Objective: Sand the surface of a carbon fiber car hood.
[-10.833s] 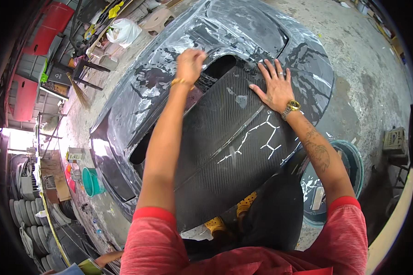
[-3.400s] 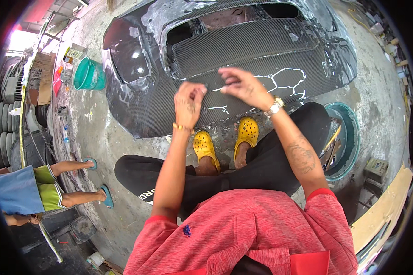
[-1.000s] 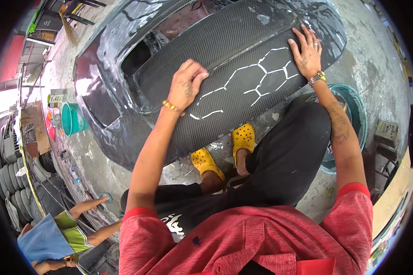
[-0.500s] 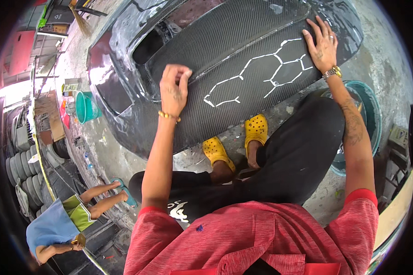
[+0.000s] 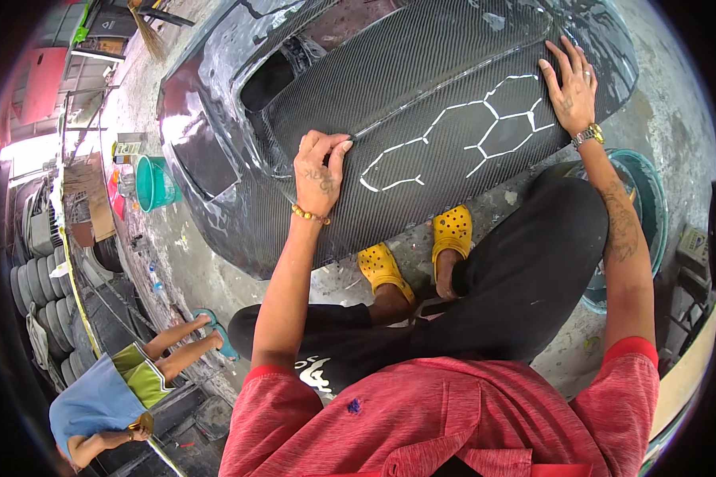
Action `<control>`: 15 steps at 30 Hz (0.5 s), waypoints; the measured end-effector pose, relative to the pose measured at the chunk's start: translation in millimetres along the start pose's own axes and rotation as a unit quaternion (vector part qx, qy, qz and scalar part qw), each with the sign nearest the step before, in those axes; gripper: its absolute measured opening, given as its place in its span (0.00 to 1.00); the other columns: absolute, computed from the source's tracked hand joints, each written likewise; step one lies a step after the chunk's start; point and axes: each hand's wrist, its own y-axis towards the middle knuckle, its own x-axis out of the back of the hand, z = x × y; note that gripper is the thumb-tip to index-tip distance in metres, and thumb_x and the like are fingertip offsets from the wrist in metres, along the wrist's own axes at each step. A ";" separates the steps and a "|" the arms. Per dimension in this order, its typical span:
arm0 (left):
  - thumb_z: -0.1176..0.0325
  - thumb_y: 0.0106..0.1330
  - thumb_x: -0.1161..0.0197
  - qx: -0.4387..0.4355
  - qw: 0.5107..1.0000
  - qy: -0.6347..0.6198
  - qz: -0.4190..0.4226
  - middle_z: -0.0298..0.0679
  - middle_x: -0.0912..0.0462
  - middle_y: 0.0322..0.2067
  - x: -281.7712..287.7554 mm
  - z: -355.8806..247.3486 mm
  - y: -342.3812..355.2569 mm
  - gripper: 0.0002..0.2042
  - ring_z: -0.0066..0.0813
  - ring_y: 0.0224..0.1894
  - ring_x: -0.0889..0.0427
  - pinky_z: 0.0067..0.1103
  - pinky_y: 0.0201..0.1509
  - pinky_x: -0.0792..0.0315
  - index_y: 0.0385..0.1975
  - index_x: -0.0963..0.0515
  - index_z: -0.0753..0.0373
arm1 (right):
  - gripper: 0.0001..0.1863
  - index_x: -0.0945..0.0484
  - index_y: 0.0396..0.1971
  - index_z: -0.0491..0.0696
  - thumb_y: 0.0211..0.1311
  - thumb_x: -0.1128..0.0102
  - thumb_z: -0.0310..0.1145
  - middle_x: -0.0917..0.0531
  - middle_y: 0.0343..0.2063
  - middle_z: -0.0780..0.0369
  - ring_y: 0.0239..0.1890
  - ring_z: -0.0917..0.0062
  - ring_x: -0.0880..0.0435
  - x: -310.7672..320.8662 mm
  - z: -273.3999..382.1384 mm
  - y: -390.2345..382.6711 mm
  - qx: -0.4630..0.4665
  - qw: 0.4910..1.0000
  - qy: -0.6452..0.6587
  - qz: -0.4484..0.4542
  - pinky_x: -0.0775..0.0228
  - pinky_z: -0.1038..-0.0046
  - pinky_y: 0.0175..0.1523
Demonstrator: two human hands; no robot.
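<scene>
A large black panel with a carbon-fibre weave, shaped like a car hood (image 5: 310,222), lies in front of me. Thin white lines (image 5: 429,131) form linked hexagon outlines on its near side. My left hand (image 5: 320,171) has thumb and fingers pinched together at the left end of a raised ridge (image 5: 453,75); whatever is in the pinch is too small to make out. To the right of the white lines, my right hand (image 5: 571,94) rests flat on the panel with its fingers spread. An opening (image 5: 269,81) in the panel lies beyond my left hand.
A teal tub (image 5: 651,207) stands by my right knee. To the left are a green bucket (image 5: 153,183), stacked tires (image 5: 40,278) and a broom (image 5: 147,36). Another person (image 5: 99,405) in a blue top stands at lower left. Yellow clogs (image 5: 452,230) sit below the panel's near edge.
My left hand has moved a little right and nearer, down to the ridge's end. My right hand stays flat on the panel. The whole view has shifted slightly.
</scene>
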 end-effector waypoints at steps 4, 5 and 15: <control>0.76 0.62 0.31 -0.030 0.999 -0.012 0.018 0.43 0.18 0.32 -9.3 2.4 13.4 0.04 0.42 0.34 0.20 0.33 0.41 0.26 0.35 0.17 0.66 | 0.27 0.27 0.67 0.62 0.74 0.50 0.57 0.33 0.73 0.64 0.76 0.63 0.40 -0.1 -0.8 -0.5 -0.002 1.000 0.002 0.008 0.54 0.53 0.78; 0.76 0.62 0.31 -0.025 1.000 -0.007 0.016 0.43 0.18 0.32 -10.6 2.4 17.5 0.04 0.42 0.34 0.20 0.33 0.41 0.26 0.35 0.17 0.66 | 0.27 0.27 0.67 0.62 0.74 0.50 0.57 0.33 0.73 0.64 0.76 0.63 0.40 -0.6 -1.2 -0.4 0.000 1.000 0.006 0.005 0.54 0.53 0.78; 0.77 0.63 0.30 0.007 0.995 -0.068 0.077 0.42 0.20 0.33 -11.2 3.4 32.3 0.05 0.35 0.31 0.19 0.27 0.38 0.22 0.36 0.18 0.67 | 0.26 0.26 0.67 0.62 0.75 0.50 0.56 0.33 0.73 0.64 0.76 0.62 0.38 1.0 -1.3 0.5 0.019 1.000 0.000 -0.003 0.53 0.53 0.78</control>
